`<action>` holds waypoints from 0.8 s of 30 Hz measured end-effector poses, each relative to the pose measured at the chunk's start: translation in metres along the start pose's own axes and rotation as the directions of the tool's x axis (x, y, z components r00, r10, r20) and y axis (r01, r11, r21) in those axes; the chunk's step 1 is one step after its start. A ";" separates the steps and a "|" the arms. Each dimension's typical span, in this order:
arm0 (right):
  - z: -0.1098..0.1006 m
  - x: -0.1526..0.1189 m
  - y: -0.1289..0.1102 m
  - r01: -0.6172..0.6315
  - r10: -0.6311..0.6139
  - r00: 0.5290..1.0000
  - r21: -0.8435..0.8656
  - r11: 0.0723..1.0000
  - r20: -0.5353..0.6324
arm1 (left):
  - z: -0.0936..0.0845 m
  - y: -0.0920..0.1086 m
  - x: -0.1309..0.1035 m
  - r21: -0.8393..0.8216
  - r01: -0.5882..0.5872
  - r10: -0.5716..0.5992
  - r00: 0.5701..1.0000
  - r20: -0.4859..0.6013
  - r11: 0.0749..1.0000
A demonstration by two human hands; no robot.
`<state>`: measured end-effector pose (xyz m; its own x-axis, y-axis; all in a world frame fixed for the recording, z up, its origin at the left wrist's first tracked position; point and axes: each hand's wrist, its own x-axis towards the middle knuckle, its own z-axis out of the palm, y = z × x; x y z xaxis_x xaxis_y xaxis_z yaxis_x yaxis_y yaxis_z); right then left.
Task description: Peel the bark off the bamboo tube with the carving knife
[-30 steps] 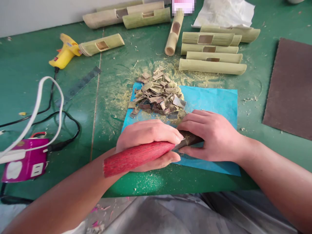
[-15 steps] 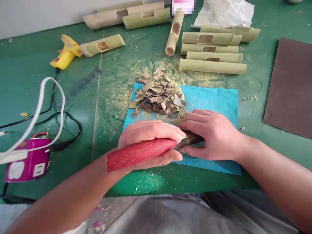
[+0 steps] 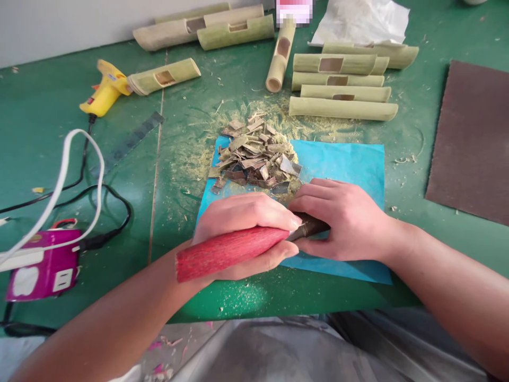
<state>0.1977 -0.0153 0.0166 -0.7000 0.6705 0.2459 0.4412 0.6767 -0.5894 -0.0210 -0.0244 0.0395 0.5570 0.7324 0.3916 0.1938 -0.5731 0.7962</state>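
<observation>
My left hand [image 3: 238, 215] is closed around a carving knife [image 3: 234, 254] with a thick red wooden handle. Its small metal blade points right and meets a dark brown bamboo piece [image 3: 314, 225]. My right hand [image 3: 345, 217] wraps over that piece from the far side, hiding much of it. Both hands are close together above a blue sheet [image 3: 342, 159]. Just beyond them, a heap of brown and greenish chips [image 3: 258, 154] lies partly on the sheet, with pale sawdust around it.
Several cut bamboo tubes [image 3: 342, 109] lie in a row at the back right, others [image 3: 234, 34] at the back left. A yellow hot glue gun [image 3: 105, 90], a purple power socket box [image 3: 47, 265] with cables, and a brown sandpaper sheet [image 3: 473, 143] lie on the green table [image 3: 186, 223].
The whole view has shifted slightly. Both hands keep their hold on the knife and the bamboo piece, with the blade tip barely moved against it.
</observation>
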 end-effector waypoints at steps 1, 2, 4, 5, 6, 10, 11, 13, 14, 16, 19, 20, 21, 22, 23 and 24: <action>0.000 0.000 0.000 -0.002 0.002 1.000 0.003 1.000 -0.003 | 0.000 0.001 0.001 0.004 0.008 -0.008 1.000 0.013 1.000; 0.000 0.000 0.000 -0.003 0.003 1.000 0.005 1.000 -0.004 | 0.000 0.003 0.001 0.013 0.016 -0.016 0.999 0.028 1.000; 0.000 -0.001 -0.001 -0.001 0.001 1.000 0.007 1.000 -0.006 | 0.000 0.005 0.001 0.027 -0.004 0.003 0.999 0.048 1.000; 0.000 -0.001 -0.001 0.000 0.000 1.000 0.007 1.000 -0.006 | 0.000 0.005 0.001 0.029 -0.022 0.020 0.998 0.051 0.999; 0.000 -0.001 -0.001 0.000 0.000 1.000 0.006 1.000 -0.007 | 0.000 0.005 0.001 0.029 -0.035 0.034 0.998 0.046 0.999; 0.000 -0.001 0.000 -0.006 0.006 1.000 -0.002 1.000 -0.008 | 0.001 0.001 -0.002 0.029 -0.008 0.008 1.000 -0.013 1.000; 0.000 -0.001 0.000 -0.005 0.005 1.000 -0.003 1.000 -0.006 | 0.001 0.000 -0.002 0.020 0.006 -0.005 1.000 -0.022 1.000; 0.000 -0.001 0.000 0.001 -0.001 1.000 -0.002 1.000 -0.003 | -0.001 -0.003 -0.002 -0.016 0.011 -0.012 1.000 -0.025 1.000; 0.000 -0.001 0.001 0.003 -0.003 1.000 0.000 1.000 -0.001 | -0.002 -0.004 -0.002 -0.037 0.010 -0.011 1.000 -0.022 0.999; 0.000 -0.001 0.001 0.005 -0.005 1.000 0.005 1.000 0.000 | -0.004 -0.004 -0.001 -0.074 0.003 -0.003 1.000 -0.001 0.997; 0.000 -0.001 0.002 0.009 -0.009 1.000 0.005 1.000 -0.004 | -0.006 -0.002 0.000 -0.101 -0.008 0.011 0.999 0.033 0.995; 0.000 -0.002 0.002 0.009 -0.009 1.000 0.005 1.000 -0.005 | -0.006 -0.002 0.000 -0.104 -0.018 0.022 0.999 0.035 0.994; 0.000 -0.002 0.002 0.007 -0.007 1.000 0.005 1.000 -0.004 | -0.006 -0.001 -0.001 -0.102 -0.029 0.032 0.999 0.025 0.994; 0.000 -0.002 0.002 0.006 -0.005 1.000 0.005 1.000 -0.004 | -0.006 -0.001 -0.001 -0.093 -0.047 0.048 0.999 0.008 0.995; 0.000 -0.002 0.002 0.005 -0.005 1.000 0.006 1.000 -0.004 | -0.006 -0.001 -0.002 -0.083 -0.073 0.072 0.997 -0.015 0.994; 0.000 -0.002 0.002 0.006 -0.006 1.000 0.007 1.000 -0.004 | -0.006 -0.001 -0.003 -0.072 -0.107 0.104 0.994 -0.045 0.992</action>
<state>0.1999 -0.0149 0.0152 -0.7005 0.6674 0.2529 0.4328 0.6789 -0.5931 -0.0273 -0.0235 0.0402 0.5372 0.6849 0.4923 0.0743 -0.6198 0.7812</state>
